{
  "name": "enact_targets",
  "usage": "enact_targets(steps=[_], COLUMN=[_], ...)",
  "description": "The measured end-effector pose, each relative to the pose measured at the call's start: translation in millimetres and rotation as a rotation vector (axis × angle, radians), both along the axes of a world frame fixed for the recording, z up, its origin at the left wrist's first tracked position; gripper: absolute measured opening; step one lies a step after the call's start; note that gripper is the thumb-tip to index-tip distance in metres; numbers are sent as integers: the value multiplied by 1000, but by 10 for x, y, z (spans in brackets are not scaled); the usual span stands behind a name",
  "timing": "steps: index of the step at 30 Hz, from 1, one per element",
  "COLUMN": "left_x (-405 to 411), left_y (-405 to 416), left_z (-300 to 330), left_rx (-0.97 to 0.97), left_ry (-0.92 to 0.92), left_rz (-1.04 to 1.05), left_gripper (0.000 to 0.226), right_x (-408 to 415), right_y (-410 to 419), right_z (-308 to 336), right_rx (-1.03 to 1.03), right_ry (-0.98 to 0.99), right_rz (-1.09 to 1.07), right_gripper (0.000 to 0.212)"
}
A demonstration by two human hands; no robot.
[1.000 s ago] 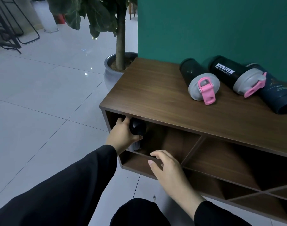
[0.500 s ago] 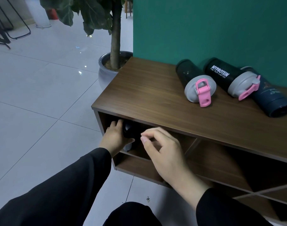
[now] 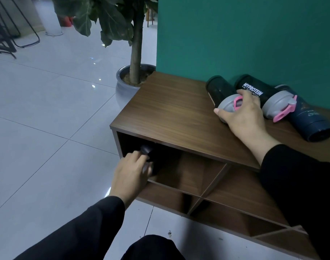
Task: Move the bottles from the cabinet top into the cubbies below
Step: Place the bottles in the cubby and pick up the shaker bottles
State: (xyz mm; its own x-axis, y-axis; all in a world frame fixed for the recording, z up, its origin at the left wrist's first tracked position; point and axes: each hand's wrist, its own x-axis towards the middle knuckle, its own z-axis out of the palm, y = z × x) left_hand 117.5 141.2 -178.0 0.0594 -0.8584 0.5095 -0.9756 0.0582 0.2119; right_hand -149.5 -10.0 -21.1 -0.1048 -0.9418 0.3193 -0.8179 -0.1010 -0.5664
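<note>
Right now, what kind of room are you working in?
Probably a gym lobby or office lounge, not certain: glossy tiled floor, big potted plant beside a teal wall, and protein shaker bottles on a low wooden cubby cabinet.

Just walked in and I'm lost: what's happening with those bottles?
A person is moving shaker bottles off the cabinet top into the cubbies. The left hand is on a dark bottle in the top-left cubby. The right hand grips the lid of the leftmost shaker. Two more bottles lie beside it.
</note>
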Motion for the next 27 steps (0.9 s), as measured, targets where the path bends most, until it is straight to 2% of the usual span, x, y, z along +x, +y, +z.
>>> enact_targets(steps=[5, 10, 13, 15, 18, 22, 25, 27], left_x=[-101, -315, -486, -623, -851, -1225, -1360, -1385], left_y=[169, 219, 286, 380, 591, 881, 974, 993], left_z=[28, 341, 639, 829, 1045, 1038, 889, 816], left_rx=[-89, -182, -304, -388, -470, -356, -173, -30], left_ry=[23, 218, 332, 314, 201, 144, 269, 436], left_rz=[-56, -159, -287, -369, -436, -448, -395, -382], left_gripper=[31, 34, 32, 37, 62, 68, 65, 63], right_x=[6, 24, 8, -43, -197, -361, -316, -278], right_y=[-19, 376, 888, 1300, 1888, 2383, 2523, 2539], right_z=[-25, 141, 339, 473, 612, 482, 224, -7], right_rx=[-2, -182, -182, -138, -106, -75, 18, 65], right_ry=[-77, -247, -310, -319, -310, -171, -115, -206], right_rz=[-36, 20, 128, 208, 332, 459, 444, 410], right_gripper=[81, 80, 83, 86, 90, 90, 87, 88])
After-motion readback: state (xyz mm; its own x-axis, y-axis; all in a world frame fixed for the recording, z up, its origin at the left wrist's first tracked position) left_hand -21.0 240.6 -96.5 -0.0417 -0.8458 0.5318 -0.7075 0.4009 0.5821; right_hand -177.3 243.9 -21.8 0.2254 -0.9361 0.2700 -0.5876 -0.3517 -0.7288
